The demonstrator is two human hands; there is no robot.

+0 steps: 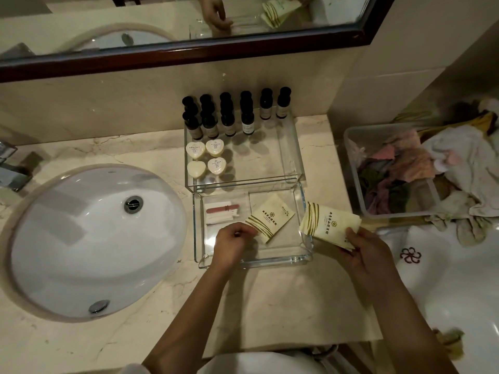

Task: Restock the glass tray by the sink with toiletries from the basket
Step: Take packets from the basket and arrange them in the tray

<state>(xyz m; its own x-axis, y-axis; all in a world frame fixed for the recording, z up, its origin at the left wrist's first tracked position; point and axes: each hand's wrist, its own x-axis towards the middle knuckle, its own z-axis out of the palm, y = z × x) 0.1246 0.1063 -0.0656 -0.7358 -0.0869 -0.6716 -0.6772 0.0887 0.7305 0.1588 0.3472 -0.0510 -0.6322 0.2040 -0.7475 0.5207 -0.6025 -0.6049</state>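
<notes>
Head view: looks down on a marble counter, with the sink at the left, two trays in the middle and the basket at the right.
Sink (89, 238): a white basin set in the counter, just beside the trays.
Near glass tray (256, 261): this looks like the tray being filled. It sits close to the counter's front edge, within easy reach of both hands.
Clear packet (224, 211): lies flat in the tray's left rear part and holds a pink file and white sticks.
Left hand (233, 242): inside the tray with its fingers curled, pinching the near corner of one sachet, probably to square it up.
Sachet (270, 218): cream with green stripes, lying askew on the tray floor to the right of the clear packet.
Far glass tray (290, 147): behind the near tray and touching it. Dark bottles (229, 120) stand along its back, with heart soaps (206, 160) in front at the left. It seems already stocked.
Stack of sachets (330, 225): held over the near tray's right rim, apparently as a ready supply.
Right hand (367, 255): grips the stack's near end, thumb on top and fingers underneath.
Plastic basket (351, 168): stands to the right, well apart from the trays. Only crumpled cloths show in it.
</notes>
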